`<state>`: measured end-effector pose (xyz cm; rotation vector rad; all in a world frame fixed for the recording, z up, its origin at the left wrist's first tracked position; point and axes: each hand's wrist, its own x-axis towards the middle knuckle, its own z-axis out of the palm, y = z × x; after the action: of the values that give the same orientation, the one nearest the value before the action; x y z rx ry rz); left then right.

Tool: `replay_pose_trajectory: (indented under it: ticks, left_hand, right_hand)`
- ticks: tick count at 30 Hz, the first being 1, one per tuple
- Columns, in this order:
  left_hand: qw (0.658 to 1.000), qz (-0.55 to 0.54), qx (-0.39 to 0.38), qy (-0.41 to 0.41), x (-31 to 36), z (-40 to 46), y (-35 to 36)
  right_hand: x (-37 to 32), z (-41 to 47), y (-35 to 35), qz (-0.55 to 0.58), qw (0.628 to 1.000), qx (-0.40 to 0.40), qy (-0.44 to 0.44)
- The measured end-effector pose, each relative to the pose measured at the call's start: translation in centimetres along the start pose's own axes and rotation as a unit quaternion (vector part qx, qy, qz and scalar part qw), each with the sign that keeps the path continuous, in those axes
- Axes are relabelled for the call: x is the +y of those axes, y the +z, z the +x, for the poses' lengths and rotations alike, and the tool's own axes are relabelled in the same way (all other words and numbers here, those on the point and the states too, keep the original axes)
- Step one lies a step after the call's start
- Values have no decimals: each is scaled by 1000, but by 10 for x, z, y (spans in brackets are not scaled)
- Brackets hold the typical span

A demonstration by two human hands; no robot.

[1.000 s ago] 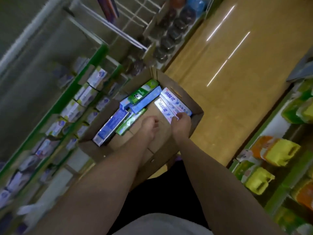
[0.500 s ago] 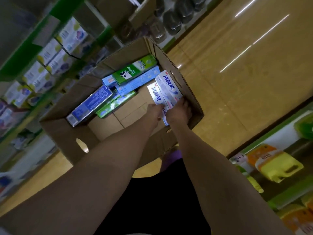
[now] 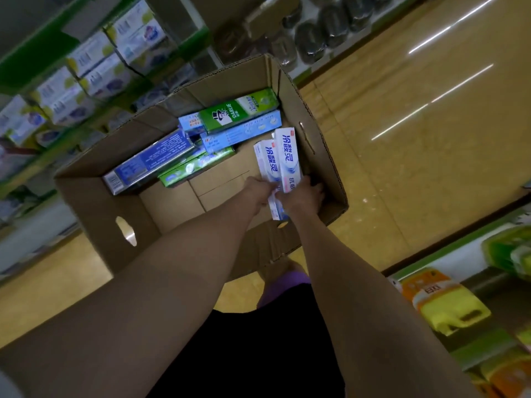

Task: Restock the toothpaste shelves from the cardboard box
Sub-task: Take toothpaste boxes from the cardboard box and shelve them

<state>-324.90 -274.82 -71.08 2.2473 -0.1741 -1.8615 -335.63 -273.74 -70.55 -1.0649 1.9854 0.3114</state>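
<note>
Green-edged toothpaste shelves (image 3: 94, 67) flank my left; yellow bottles (image 3: 444, 305) stand right. The cardboard box (image 3: 115, 214) on the floor holds a green carton (image 3: 244, 110), blue cartons (image 3: 152, 159), and white cartons (image 3: 280, 159) against its right wall, gripped by my left hand (image 3: 258, 191) and right hand (image 3: 304, 196).

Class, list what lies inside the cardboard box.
Inside the cardboard box: green Darlie carton, blue cartons, two white cartons under both hands. Anything beneath them is hidden.
</note>
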Motion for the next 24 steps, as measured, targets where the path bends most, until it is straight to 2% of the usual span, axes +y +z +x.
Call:
replay_pose_trajectory:
  ticks: [3, 5, 8, 11, 17, 24]
  left_hand:
    - [1000, 19, 11, 0, 3, -18, -20]
    - [1000, 18, 15, 6, 7, -36, -40]
    - [1000, 7, 2, 22, 9, -65, -78]
    - [997, -47, -46, 33, 5, -96, -116]
    - [987, -134, -58, 64, -20, -158, -195]
    - [941, -289, -87, 152, -87, -209, -314]
  right_hand:
    - [-5, -21, -7, 48, 999, -16, -12]
    - [-11, -41, -12, 134, 990, -37, -23]
    - [-22, -75, -19, 263, 962, -69, -10]
    - [-40, -116, -25, 361, 920, -152, 2]
    - [-71, -199, -7, 410, 883, -224, -53]
    - [-127, -312, 32, 368, 885, -227, -171]
